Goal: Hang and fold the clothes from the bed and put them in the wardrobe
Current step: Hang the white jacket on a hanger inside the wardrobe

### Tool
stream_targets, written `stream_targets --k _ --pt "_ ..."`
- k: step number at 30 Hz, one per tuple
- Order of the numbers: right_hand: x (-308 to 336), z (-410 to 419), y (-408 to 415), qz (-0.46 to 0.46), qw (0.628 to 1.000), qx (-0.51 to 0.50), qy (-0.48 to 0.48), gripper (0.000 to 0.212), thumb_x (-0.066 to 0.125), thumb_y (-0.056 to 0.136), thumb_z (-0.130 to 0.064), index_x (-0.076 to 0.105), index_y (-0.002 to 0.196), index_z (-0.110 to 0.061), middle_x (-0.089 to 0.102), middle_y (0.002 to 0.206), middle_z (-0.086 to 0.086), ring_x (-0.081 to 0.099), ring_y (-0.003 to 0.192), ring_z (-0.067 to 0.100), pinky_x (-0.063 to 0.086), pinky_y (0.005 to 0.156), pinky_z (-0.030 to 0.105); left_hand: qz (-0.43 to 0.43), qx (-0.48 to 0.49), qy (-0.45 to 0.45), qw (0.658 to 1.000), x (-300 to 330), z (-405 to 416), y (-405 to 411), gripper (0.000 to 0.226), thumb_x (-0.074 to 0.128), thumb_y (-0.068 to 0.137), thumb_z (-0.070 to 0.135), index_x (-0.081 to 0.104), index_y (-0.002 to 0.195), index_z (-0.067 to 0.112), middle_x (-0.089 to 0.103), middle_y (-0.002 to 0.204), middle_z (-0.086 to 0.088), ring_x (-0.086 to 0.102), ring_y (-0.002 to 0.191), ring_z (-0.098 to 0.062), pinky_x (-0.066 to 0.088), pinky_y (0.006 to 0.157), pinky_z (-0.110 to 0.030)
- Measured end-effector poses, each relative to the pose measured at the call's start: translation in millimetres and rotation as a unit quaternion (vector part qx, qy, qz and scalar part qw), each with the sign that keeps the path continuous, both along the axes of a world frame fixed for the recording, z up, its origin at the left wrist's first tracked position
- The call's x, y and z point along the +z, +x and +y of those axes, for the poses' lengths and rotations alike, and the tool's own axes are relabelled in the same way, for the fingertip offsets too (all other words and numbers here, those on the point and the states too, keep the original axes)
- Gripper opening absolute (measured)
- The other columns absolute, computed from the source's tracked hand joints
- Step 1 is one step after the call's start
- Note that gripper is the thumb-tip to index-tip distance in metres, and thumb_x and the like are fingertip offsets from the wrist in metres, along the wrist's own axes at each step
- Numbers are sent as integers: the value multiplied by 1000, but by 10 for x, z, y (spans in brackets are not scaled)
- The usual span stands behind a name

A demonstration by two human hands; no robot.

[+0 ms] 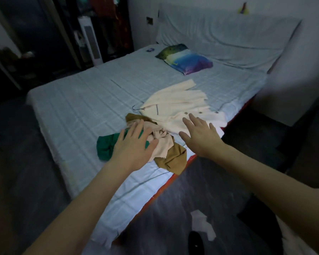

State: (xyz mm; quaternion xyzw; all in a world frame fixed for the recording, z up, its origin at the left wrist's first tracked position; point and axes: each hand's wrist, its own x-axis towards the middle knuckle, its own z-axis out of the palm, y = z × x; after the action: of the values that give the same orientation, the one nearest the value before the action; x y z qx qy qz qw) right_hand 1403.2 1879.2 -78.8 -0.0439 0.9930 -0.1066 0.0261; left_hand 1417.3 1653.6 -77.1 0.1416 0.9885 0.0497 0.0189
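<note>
Near the bed's [77,107] right edge, by its near corner, a crumpled heap of green [104,146], beige [161,142] and mustard-brown cloth [173,159] lies beside a cream buttoned knit cardigan [175,107] spread flat on a hanger. The left hand [132,146], fingers straight and slightly spread, reaches over the heap; the right hand [201,137], fingers spread, over the cardigan's hem. Contact is unclear.

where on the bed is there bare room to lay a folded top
The sheet left of the green garment is bare, as is the strip between the cream cardigan and pillow. The near corner is crowded with clothes.
</note>
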Motion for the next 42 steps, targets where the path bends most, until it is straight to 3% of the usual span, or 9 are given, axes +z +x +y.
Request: stream_targets --k 5,9,20,31,42 --pt "19 455 -307 0 999 -40 -12 59 30 100 -50 18 152 -25 4 162 -1 10 147 24 11 115 55 -10 -36 -26 999 -46 393 -523 75 0 89 63 13 154 28 -6 163 0 -2 149 -19 3 119 -48" --pt "110 955 -769 14 998 -58 -11 59 29 99 -51 20 151 -24 7 162 1 12 146 26 13 116 56 -19 -41 -22 999 -96 782 -972 62 15 99 56 10 155 29 -7 163 3 -5 149 -17 2 120 -48" --pt "1 1846 -2317 5 999 41 17 62 32 100 -49 15 153 -22 3 162 1 9 148 25 14 117 52 -43 28 -33 998 -234 1773 -2324 64 11 98 60 2 155 31 -16 161 3 -11 149 -16 -4 119 -44" --pt "-334 1711 -3672 -46 990 134 11 63 39 98 -44 15 153 -23 1 162 0 9 148 24 15 117 50 -79 100 -53 990 -565 1645 -3397 64 12 99 58 5 155 28 -13 162 -1 -12 149 -19 3 120 -48" --pt "-350 1352 -5463 -61 979 191 48 64 41 98 -41 15 153 -22 4 162 2 10 147 24 17 117 48 -104 172 -14 980 -682 1295 -5007 65 13 99 59 6 156 28 -14 162 2 -11 149 -17 -3 120 -47"
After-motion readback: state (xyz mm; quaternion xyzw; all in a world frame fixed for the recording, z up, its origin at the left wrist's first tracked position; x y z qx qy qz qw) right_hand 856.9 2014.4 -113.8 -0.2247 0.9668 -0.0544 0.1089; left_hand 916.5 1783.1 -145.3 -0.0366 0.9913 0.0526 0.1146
